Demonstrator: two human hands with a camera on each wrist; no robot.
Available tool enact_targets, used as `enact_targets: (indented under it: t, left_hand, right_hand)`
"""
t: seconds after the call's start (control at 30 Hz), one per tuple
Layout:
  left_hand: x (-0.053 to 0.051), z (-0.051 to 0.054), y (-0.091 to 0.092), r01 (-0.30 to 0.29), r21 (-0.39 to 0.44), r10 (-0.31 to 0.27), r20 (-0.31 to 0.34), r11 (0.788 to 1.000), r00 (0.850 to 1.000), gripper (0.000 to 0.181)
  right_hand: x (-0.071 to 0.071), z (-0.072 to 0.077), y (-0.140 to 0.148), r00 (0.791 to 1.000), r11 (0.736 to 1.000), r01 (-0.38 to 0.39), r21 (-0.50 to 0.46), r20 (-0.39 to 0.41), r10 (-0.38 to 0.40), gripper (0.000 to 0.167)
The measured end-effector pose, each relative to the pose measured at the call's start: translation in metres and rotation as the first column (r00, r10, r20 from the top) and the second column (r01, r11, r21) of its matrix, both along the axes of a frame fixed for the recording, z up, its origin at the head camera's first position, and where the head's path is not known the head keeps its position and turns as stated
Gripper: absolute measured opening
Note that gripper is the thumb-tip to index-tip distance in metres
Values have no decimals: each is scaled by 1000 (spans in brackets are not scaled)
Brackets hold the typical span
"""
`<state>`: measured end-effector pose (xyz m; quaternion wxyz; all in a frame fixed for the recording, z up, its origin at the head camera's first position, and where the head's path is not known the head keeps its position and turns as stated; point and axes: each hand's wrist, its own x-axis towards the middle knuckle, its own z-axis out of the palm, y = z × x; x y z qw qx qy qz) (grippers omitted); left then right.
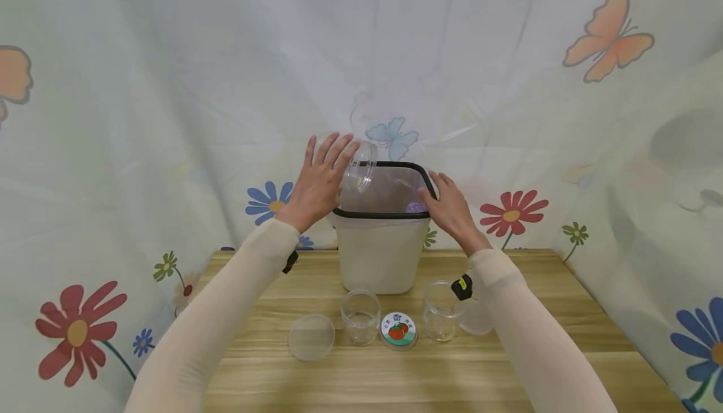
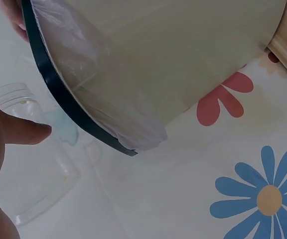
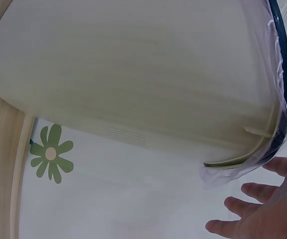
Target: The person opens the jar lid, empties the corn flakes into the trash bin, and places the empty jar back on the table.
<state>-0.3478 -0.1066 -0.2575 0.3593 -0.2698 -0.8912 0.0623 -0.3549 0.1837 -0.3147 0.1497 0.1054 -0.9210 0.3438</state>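
A cream trash can [image 1: 380, 256] with a black rim and a thin clear bag liner stands at the back of the table. My left hand [image 1: 322, 187] grips a clear plastic jar [image 1: 366, 163] above the can's left side. The jar lies tipped, its threaded mouth turned toward the can's opening; it looks empty in the left wrist view. At the can's right side, my right hand [image 1: 452, 211] holds the rim, the thumb over its inner side. Its other fingers [image 3: 255, 191] spread along the outside, below the rim. Something purple shows inside the can.
Nearer on the wooden table [image 1: 361, 381] stand two clear jars, one on the left [image 1: 360, 319] and one on the right [image 1: 442, 312]. Between them lies a tomato-printed lid [image 1: 398, 330]. Translucent discs lie at left [image 1: 312, 337] and right [image 1: 476, 317]. A flowered curtain [image 1: 226, 86] hangs behind.
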Motion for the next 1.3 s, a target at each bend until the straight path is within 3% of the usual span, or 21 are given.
enact_targets:
  t: [0.27,0.47,0.7,1.0,1.17,1.3]
  left_hand:
    - [4,-4,-2,21,148,-28,45,989,999,94]
    - [4,-12,-7,62,287,-86,72,956,994,98]
    - [8,-17,-12,125,460,-161,39,879,986,103]
    - [16,-28,-23,138,576,-201,47,806,979,104]
    - [24,-35,-27,166,658,-251,36,735,967,106]
    - [32,-39,-30,148,709,-251,43,690,967,108]
  right_hand:
    - [9,0,-3,992,997,-43,67,-114,51,69]
    - [23,2,-8,976,989,-58,136,-203,85,72]
    - [42,5,-11,962,981,-57,185,-254,104,75]
    - [67,8,-18,961,953,-78,292,-232,150,80]
    - [82,9,-20,963,933,-69,353,-220,155,82]
    - [94,9,-20,959,929,-61,365,-236,156,81]
